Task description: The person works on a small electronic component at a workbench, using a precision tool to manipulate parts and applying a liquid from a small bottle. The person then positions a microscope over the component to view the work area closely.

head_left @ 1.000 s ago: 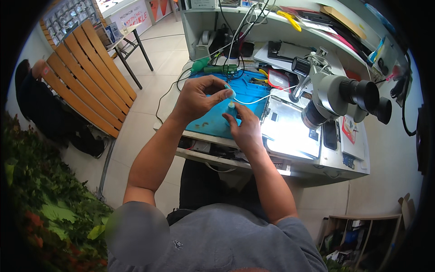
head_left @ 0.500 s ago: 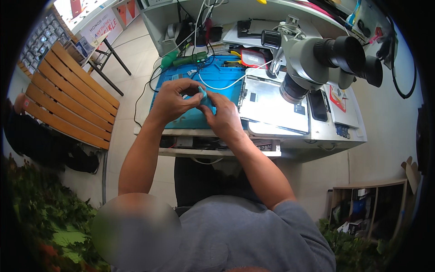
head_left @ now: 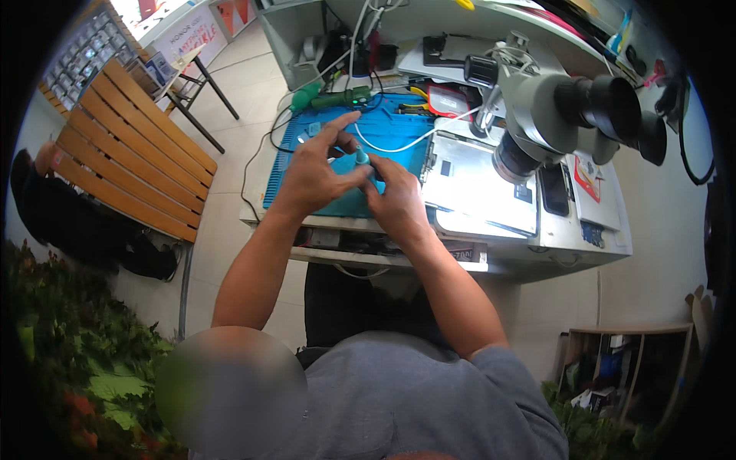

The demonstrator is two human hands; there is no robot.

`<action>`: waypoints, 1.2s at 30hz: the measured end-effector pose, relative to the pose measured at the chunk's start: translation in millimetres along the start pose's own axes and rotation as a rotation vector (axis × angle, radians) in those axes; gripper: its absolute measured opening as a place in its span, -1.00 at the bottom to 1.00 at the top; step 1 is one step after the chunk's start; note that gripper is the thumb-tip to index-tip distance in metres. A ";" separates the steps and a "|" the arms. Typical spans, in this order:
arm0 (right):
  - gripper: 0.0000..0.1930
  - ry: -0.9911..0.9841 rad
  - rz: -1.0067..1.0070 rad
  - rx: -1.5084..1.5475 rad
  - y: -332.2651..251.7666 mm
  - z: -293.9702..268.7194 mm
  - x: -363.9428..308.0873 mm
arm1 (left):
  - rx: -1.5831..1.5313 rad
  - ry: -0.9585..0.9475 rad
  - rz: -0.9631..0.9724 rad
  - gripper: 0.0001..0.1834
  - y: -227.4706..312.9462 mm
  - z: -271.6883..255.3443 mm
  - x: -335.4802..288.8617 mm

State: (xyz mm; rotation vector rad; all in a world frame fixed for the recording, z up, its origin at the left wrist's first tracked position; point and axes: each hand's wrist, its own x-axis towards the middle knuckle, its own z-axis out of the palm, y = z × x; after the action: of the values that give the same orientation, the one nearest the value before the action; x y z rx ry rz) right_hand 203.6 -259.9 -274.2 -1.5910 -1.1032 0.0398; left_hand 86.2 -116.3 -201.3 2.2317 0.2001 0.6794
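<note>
Right hand is pinching teal bottle; left hand, nine o'clock, is gaping; slack pinching could be dropping it.

A white poster panel at the far left back bears a short line of dark capitals, with larger pink-red capitals beneath, all slanting upward to the right. At the right end of the desk drawer, a small label shows bold characters, perhaps a model code, though blur keeps this uncertain. Any print on the small packages of the wall display is too tiny to read.
</note>
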 end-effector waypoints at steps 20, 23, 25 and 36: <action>-0.58 0.070 -0.078 -0.028 1.9 -0.2 -2.3 | 0.030 0.162 0.008 -0.20 -0.8 15.1 -3.7; -0.58 0.066 -0.066 -0.048 -1.9 -0.3 -0.1 | -0.035 0.149 0.071 -0.22 -13.2 11.5 1.9; -0.57 0.070 -0.060 -0.035 0.8 2.7 0.2 | -0.025 0.169 0.073 -0.22 -18.2 15.0 -1.1; -0.51 -0.024 -0.110 -0.132 -14.5 -3.6 -31.1 | -0.120 0.209 -0.146 -0.45 -37.9 46.3 -29.8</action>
State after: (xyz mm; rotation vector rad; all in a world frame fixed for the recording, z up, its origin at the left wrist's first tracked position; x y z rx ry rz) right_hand 179.3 -284.2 -277.4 -1.6474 -1.2314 -0.0885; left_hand 88.2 -130.4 -266.6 2.0094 0.4114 0.8219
